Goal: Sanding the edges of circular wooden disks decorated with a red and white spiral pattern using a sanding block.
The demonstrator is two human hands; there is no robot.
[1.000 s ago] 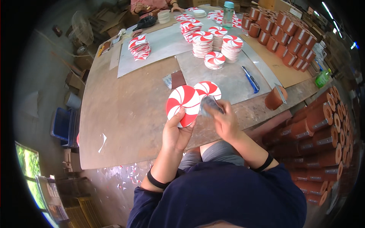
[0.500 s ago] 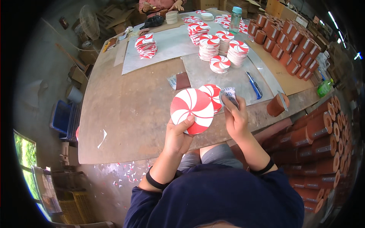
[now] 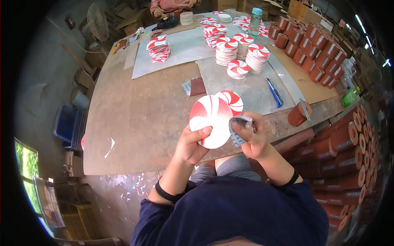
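My left hand [image 3: 191,144] holds a round red-and-white swirl disc [image 3: 210,119] up in front of me by its lower left edge. A second swirl disc [image 3: 232,101] shows just behind it, at its upper right. My right hand [image 3: 253,138] grips a curled strip of blue-grey sandpaper [image 3: 239,128] against the front disc's right edge. Both hands are over the near edge of the brown workbench [image 3: 139,119].
Stacks of the same swirl discs [image 3: 237,51] stand on grey sheets at the far side, another stack [image 3: 158,48] to the left. A blue utility knife [image 3: 274,92], a brown cylinder [image 3: 298,113] and rows of brown cylinders [image 3: 312,43] lie right. Another person [image 3: 170,6] sits at the far end.
Both hands have lifted the discs slightly and drawn them nearer to me. The right hand still rubs the sandpaper along the disc's right edge.
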